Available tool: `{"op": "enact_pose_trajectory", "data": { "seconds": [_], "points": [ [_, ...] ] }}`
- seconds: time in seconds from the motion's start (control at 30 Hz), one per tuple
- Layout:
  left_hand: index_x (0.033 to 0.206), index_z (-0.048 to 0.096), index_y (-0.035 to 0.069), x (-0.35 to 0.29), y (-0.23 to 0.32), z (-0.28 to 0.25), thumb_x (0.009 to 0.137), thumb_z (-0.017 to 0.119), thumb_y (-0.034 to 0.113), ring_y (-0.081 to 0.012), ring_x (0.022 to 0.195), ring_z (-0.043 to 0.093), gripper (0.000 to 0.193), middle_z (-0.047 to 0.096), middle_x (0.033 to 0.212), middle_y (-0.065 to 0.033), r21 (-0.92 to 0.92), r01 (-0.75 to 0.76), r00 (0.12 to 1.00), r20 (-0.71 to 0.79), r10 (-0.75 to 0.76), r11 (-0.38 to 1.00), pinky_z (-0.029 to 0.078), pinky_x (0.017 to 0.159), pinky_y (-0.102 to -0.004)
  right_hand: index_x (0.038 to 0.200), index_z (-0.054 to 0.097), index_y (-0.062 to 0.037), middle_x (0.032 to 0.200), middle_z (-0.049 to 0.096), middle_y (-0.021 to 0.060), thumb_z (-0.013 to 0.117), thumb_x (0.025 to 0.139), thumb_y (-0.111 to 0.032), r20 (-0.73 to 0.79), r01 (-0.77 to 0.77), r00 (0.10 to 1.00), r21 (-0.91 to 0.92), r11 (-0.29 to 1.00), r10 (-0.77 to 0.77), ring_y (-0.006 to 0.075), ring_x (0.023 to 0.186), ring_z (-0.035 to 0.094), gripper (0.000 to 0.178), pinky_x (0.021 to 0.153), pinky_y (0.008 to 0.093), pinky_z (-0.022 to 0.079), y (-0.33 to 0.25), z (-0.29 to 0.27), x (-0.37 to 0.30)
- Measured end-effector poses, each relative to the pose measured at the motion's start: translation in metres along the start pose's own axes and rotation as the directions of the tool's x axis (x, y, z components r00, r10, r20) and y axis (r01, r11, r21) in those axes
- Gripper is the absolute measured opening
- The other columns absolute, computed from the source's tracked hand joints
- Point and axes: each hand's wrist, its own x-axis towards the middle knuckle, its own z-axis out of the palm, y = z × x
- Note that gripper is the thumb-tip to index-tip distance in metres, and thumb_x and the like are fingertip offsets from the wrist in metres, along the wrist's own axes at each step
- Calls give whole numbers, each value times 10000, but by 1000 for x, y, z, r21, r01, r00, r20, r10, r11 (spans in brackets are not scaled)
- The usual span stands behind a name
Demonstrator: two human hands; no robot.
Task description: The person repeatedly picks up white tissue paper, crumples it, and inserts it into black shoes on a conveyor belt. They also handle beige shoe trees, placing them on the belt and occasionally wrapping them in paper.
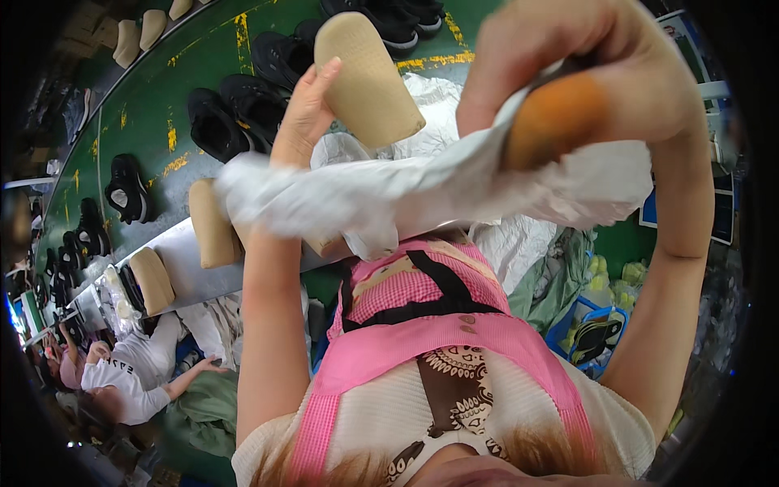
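Two grips are showing: at far left, the left hand point(310, 105) is pinching a beige block point(369, 85) by its edge, likely keeping its face clear; rightward, the right hand point(637, 85) is clenching white sheeting point(442, 188), probably controlling its drape.

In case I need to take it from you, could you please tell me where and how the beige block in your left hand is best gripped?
The beige block is probably best gripped by its rounded upper end, from the far side, thumb on the broad face: that end is free, while the left hand holds its left edge and the white sheet crosses the view below.
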Motion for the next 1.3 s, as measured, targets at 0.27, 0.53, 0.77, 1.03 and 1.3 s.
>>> {"op": "enact_pose_trajectory", "data": {
  "seconds": [0.27,0.53,0.77,1.03,1.3],
  "points": [
    [1221,571,47,-43,-18,-15,927,651,239,-156,1036,592,360,637,1124,-55,-138,11,999,-40,-17,990,475,933,-344,1161,558,107,1074,674,241,774,772,-238,-457,19,787,689,725,415,263,984,680,563,815,345,553,85,-11,64],
    [1215,573,42,-75,-25,-2,935,628,222,-151,1005,594,338,640,1098,-57,-210,29,999,-10,-32,977,480,907,-329,1128,675,-112,1095,675,41,664,879,-216,-794,-439,539,19,898,281,164,956,631,270,836,311,498,181,46,18],
    [1210,575,36,-89,-49,18,941,607,207,-147,977,595,320,642,1075,-60,-242,79,997,20,-76,967,484,884,-315,1247,597,-189,1394,500,44,746,759,-324,-473,-145,765,-789,598,-438,291,1308,421,527,1082,479,314,122,155,40],
    [1204,576,30,-89,-39,-5,949,583,190,-142,946,597,301,645,1049,-62,-177,165,985,73,-154,970,488,858,-300,1408,451,-137,1469,386,149,680,846,-427,-759,-343,613,-505,792,-218,393,1365,311,672,1100,519,283,147,146,69],
    [1199,578,24,-88,-37,-25,957,560,173,-137,914,599,284,648,1023,-65,-195,50,992,-106,-72,979,493,831,-285,1514,146,-36,1501,265,279,775,746,-499,-797,-194,602,-75,978,58,400,1398,280,1096,1124,434,298,124,149,71]
  ]
}}
